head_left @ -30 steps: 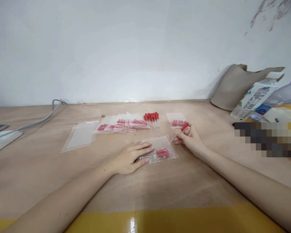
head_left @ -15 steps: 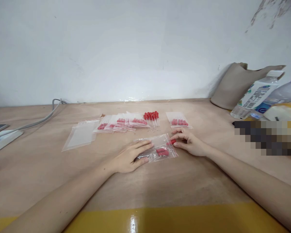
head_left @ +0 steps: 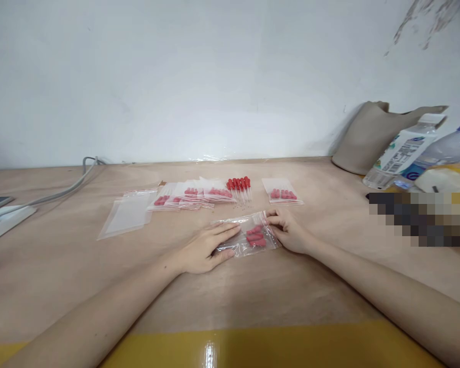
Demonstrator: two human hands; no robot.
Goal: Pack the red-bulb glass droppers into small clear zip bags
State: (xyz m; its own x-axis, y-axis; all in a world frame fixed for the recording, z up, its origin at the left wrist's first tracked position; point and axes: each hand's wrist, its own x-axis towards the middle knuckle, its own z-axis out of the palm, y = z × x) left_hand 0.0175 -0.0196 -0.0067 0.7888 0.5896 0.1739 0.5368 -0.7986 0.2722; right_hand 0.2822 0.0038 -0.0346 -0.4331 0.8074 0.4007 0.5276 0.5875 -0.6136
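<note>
A clear zip bag [head_left: 240, 249] lies flat on the table with its open end to the right. Inside it, several red-headed pieces [head_left: 256, 239] show through the plastic. My left hand [head_left: 209, 248] rests on the bag's left part, palm down and fingers spread. At the mouth, my right hand [head_left: 287, 230] has its fingers closed on the bag's edge; whether the fingertips also touch a red piece is hidden. Behind the bag, a row of loose red-headed pieces [head_left: 238, 183] with thin pale stems lies side by side.
Filled zip bags [head_left: 191, 193] overlap at the back left, beside flat bags [head_left: 126, 214]. Another filled bag [head_left: 282, 191] lies back right. Bottles [head_left: 406, 151] and a grey-brown container [head_left: 362, 135] stand far right. A cable [head_left: 67, 191] runs along the left.
My right hand has moved left to the bag's mouth. The red piece that stuck out there is now inside beside the others. My left hand has stayed in place.
</note>
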